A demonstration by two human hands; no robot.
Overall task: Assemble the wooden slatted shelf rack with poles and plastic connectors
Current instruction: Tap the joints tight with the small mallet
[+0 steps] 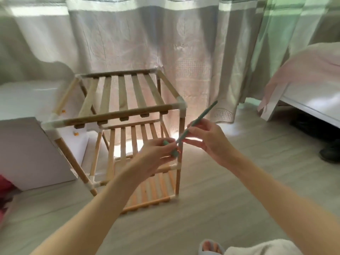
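Shelf rack (117,129) standing | right hand (206,138) pinching green stick (197,122) | left hand (156,153) gripping its end

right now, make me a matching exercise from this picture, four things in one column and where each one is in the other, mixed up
Things:
1. green stick
2. shelf rack
3. slipper
4. bed

Places:
A. right edge of the view
B. held by both hands
C. on the floor in front of the curtain
D. bottom edge, on a foot

Pairs: 1-B, 2-C, 3-D, 4-A
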